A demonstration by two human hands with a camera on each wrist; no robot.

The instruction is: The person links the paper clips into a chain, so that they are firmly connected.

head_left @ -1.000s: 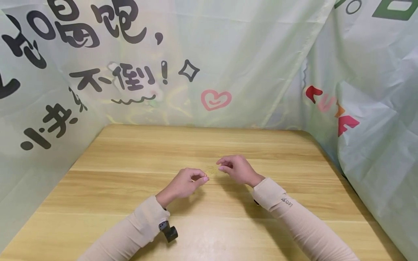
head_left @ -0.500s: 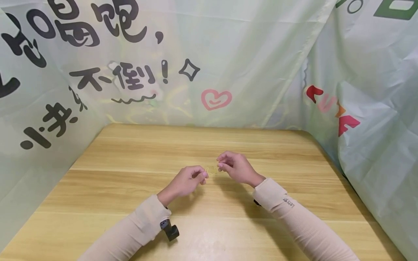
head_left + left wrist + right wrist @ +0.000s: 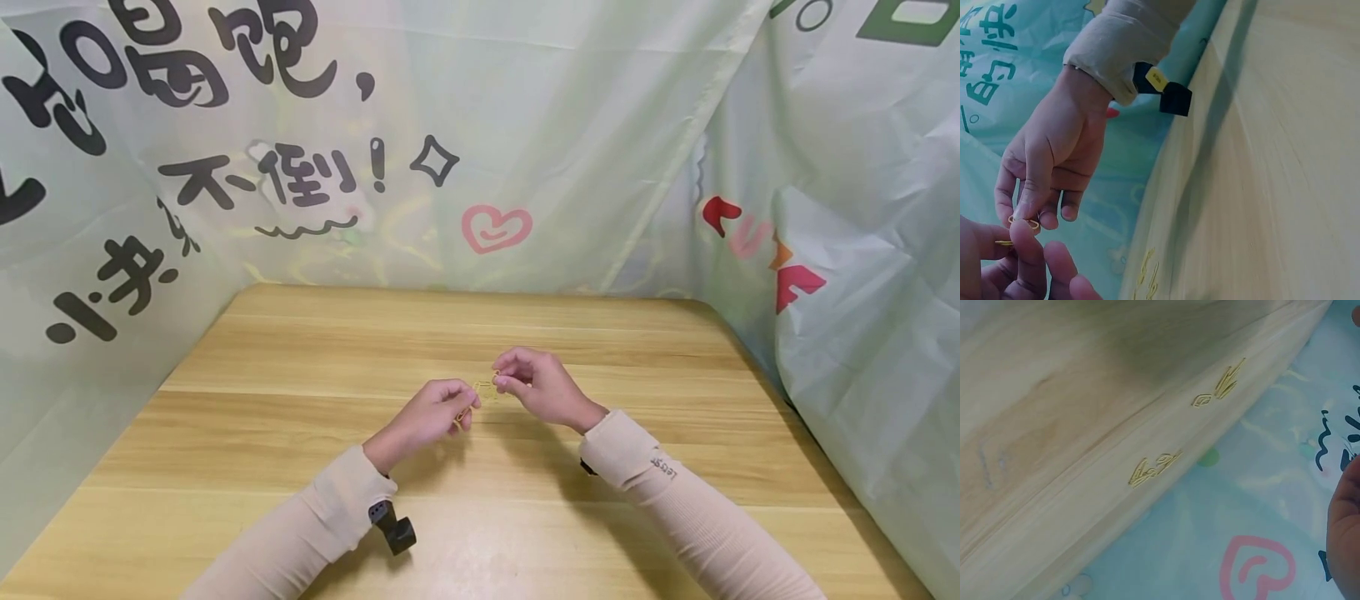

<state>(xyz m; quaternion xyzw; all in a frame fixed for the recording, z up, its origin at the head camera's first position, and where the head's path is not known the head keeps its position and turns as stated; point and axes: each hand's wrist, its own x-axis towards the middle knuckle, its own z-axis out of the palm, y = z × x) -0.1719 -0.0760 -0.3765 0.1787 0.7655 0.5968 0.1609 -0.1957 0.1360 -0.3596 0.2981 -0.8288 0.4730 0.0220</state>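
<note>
- Left of loose clips (image 3: pixel 1225 382): my left grip (image 3: pixel 430 419), pinching yellow clip (image 3: pixel 1005 243).
- Right of them: my right grip (image 3: pixel 549 389), pinching second clip (image 3: pixel 1034 223).
- Best: pinch lightly, keep loops exposed.

I count two bare hands of mine, one left hand (image 3: pixel 431 412) and one right hand (image 3: pixel 547 390), in two beige fabric sleeves (image 3: pixel 300 521), with two small black wrist cameras (image 3: pixel 401 535). Of slim golden-yellow bent-wire clips (image 3: pixel 1004 243), at least one is in each hand, plus two clusters on one pale wood-grain table (image 3: pixel 300 417) (too tangled for me to total exactly). Behind: one pink heart outline (image 3: pixel 467 229), one black four-pointed star outline (image 3: pixel 452 160).
</note>
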